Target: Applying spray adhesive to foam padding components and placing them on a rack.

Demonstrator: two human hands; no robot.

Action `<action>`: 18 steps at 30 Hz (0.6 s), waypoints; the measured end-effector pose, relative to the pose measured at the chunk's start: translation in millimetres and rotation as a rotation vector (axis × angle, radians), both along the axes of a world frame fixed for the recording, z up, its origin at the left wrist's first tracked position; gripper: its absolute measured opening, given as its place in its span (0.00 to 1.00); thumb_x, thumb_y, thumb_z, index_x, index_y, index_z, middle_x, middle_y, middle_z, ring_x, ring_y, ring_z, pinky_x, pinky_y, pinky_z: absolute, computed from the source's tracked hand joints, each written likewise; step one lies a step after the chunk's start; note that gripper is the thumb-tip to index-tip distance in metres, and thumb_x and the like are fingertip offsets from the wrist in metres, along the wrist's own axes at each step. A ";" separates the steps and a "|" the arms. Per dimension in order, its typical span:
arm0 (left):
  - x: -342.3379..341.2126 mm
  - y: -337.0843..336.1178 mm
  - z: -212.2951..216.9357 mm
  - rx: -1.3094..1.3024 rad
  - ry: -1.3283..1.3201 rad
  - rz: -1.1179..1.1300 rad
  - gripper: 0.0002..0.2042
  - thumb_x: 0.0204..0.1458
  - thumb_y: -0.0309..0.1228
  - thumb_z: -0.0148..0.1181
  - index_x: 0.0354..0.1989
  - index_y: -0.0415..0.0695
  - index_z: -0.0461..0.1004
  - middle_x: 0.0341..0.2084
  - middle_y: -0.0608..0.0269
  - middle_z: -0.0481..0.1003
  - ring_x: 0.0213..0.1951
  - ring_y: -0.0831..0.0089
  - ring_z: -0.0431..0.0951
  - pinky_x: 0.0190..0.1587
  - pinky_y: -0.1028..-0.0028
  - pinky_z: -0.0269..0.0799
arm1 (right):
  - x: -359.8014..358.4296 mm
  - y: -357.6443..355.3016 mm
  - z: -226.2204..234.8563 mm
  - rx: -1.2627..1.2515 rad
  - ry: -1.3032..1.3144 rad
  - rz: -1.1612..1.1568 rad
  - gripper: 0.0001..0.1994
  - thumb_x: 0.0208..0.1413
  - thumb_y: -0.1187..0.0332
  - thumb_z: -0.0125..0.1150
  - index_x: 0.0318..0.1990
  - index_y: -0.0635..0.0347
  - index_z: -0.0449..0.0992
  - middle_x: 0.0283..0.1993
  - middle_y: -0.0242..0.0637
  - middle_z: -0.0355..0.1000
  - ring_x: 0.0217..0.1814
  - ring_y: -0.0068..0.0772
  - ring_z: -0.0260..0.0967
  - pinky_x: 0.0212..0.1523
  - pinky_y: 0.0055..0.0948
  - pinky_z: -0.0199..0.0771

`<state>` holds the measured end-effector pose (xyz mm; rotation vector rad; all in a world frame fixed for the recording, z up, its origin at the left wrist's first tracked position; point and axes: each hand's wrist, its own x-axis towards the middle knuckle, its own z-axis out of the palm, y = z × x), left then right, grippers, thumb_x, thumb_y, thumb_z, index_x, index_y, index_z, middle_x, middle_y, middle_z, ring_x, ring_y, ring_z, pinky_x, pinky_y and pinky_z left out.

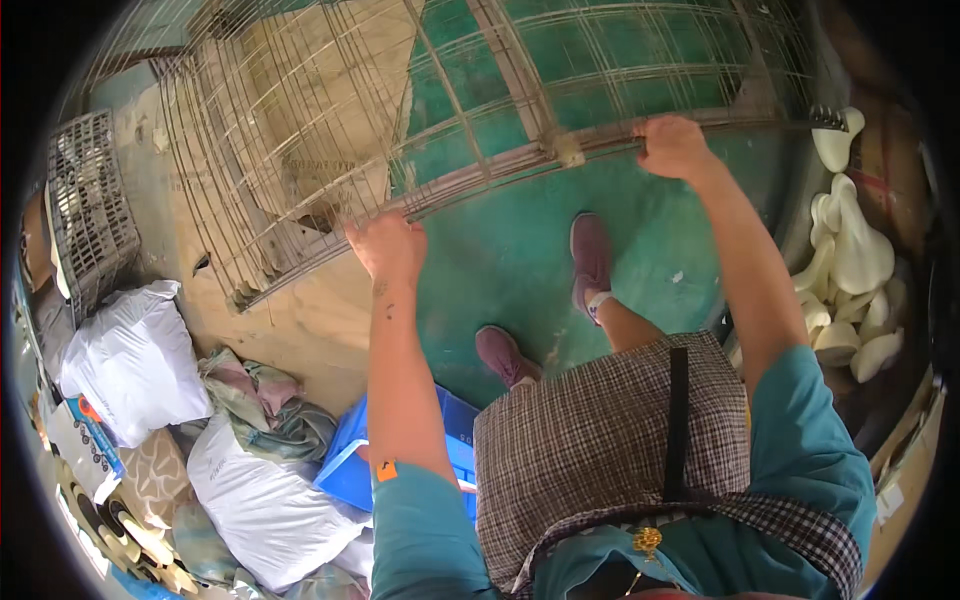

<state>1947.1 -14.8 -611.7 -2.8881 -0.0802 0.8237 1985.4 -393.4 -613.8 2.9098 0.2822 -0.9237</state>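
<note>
Rack: the wire rack (520,85) stretched out in front of the person, its long near bar slanting with the left end closer to the body.
Left hand: the left hand (388,245) was at the rack's near bar, left of its middle, fingers curled round it; their tips were hidden.
Right hand: the right hand (675,150) held the same bar toward the rack's right end, fingers bent over it.
Floor: green floor (480,270) showed through the rack and on its near side; a tan sheet (330,310) lay under its left part.
Shoes: two purple shoes (592,250) stood on the near side of the rack.
Left of rack: a grey crate (95,195).
Nearer than rack's left end: white bags (140,355) and a blue bin (345,440).
By rack's right end: cream pieces (862,250), heaped.
</note>
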 end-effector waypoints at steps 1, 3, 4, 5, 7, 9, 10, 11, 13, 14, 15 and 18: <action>-3.2 -1.0 11.8 -0.008 -0.009 0.000 0.14 0.41 0.38 0.53 0.36 0.48 0.76 0.31 0.57 0.75 0.38 0.64 0.75 0.59 0.59 0.47 | -3.3 -1.2 16.5 -0.008 -0.009 0.000 0.19 0.41 0.60 0.56 0.43 0.53 0.73 0.41 0.42 0.72 0.46 0.42 0.68 0.45 0.36 0.69; -8.9 -3.8 41.2 -0.155 -0.283 0.024 0.10 0.41 0.35 0.53 0.28 0.46 0.77 0.25 0.54 0.75 0.33 0.62 0.75 0.57 0.61 0.52 | -7.3 -3.3 53.8 0.002 -0.137 -0.066 0.17 0.38 0.59 0.57 0.40 0.50 0.74 0.37 0.43 0.72 0.42 0.42 0.69 0.42 0.39 0.70; -13.4 -0.2 55.5 -0.153 -0.299 0.021 0.10 0.41 0.35 0.53 0.28 0.46 0.77 0.25 0.54 0.75 0.33 0.62 0.75 0.57 0.61 0.52 | -7.6 1.9 71.3 0.006 -0.152 -0.068 0.17 0.38 0.59 0.57 0.40 0.50 0.74 0.37 0.43 0.72 0.42 0.42 0.69 0.42 0.39 0.70; -17.2 1.5 69.8 -0.172 -0.382 0.010 0.08 0.41 0.34 0.54 0.25 0.46 0.77 0.22 0.54 0.75 0.30 0.62 0.75 0.56 0.61 0.54 | -7.9 5.9 89.3 -0.019 -0.129 -0.072 0.19 0.39 0.58 0.58 0.42 0.51 0.74 0.40 0.42 0.71 0.45 0.42 0.68 0.44 0.37 0.69; -26.3 7.5 97.6 -0.182 -0.496 -0.005 0.07 0.40 0.33 0.54 0.23 0.45 0.77 0.20 0.54 0.74 0.28 0.61 0.75 0.54 0.62 0.57 | -12.8 9.2 114.8 -0.028 -0.167 -0.066 0.21 0.38 0.55 0.60 0.42 0.52 0.74 0.40 0.42 0.71 0.46 0.42 0.68 0.46 0.36 0.68; -34.0 10.6 116.1 -0.154 -0.458 -0.053 0.07 0.40 0.34 0.55 0.21 0.44 0.76 0.18 0.53 0.74 0.25 0.59 0.75 0.52 0.63 0.60 | -21.0 10.2 130.7 -0.017 -0.191 -0.060 0.21 0.38 0.56 0.59 0.42 0.53 0.74 0.40 0.43 0.71 0.45 0.42 0.68 0.45 0.36 0.68; -36.9 13.0 124.8 -0.153 -0.479 -0.061 0.07 0.40 0.34 0.55 0.21 0.44 0.76 0.18 0.53 0.74 0.25 0.59 0.75 0.52 0.63 0.60 | -25.7 11.0 137.3 -0.011 -0.192 -0.050 0.21 0.37 0.56 0.59 0.41 0.54 0.74 0.40 0.43 0.71 0.45 0.42 0.68 0.45 0.36 0.68; -41.0 15.7 134.0 -0.179 -0.482 -0.054 0.08 0.40 0.34 0.55 0.20 0.44 0.76 0.17 0.53 0.74 0.25 0.59 0.75 0.52 0.63 0.60 | -31.4 12.0 143.0 -0.010 -0.213 -0.058 0.21 0.37 0.56 0.59 0.41 0.54 0.74 0.40 0.43 0.71 0.45 0.42 0.68 0.45 0.36 0.68; -54.2 16.5 145.0 -0.221 -0.488 -0.065 0.08 0.40 0.35 0.54 0.20 0.44 0.75 0.17 0.52 0.73 0.25 0.59 0.75 0.51 0.64 0.60 | -48.6 9.5 150.7 0.050 -0.241 -0.061 0.19 0.37 0.56 0.58 0.38 0.54 0.75 0.38 0.43 0.72 0.43 0.43 0.69 0.44 0.37 0.68; -65.0 18.2 151.9 -0.184 -0.432 -0.066 0.07 0.39 0.33 0.55 0.20 0.44 0.75 0.18 0.53 0.74 0.26 0.59 0.75 0.52 0.62 0.59 | -58.2 10.8 153.9 0.045 -0.257 -0.074 0.19 0.37 0.56 0.58 0.38 0.54 0.75 0.38 0.43 0.72 0.43 0.43 0.69 0.44 0.37 0.68; -73.4 20.2 155.9 -0.148 -0.375 -0.068 0.06 0.38 0.31 0.55 0.19 0.43 0.75 0.19 0.54 0.74 0.27 0.59 0.75 0.53 0.60 0.58 | -69.1 13.8 153.2 0.035 -0.242 -0.092 0.18 0.37 0.56 0.58 0.36 0.53 0.75 0.36 0.42 0.72 0.42 0.43 0.69 0.44 0.38 0.68; -102.5 26.5 179.7 -0.174 -0.355 -0.092 0.06 0.39 0.31 0.54 0.19 0.44 0.75 0.18 0.53 0.74 0.26 0.58 0.75 0.53 0.59 0.58 | -117.1 18.0 154.9 0.069 -0.316 -0.074 0.15 0.36 0.56 0.58 0.32 0.51 0.77 0.33 0.40 0.73 0.40 0.41 0.70 0.41 0.38 0.68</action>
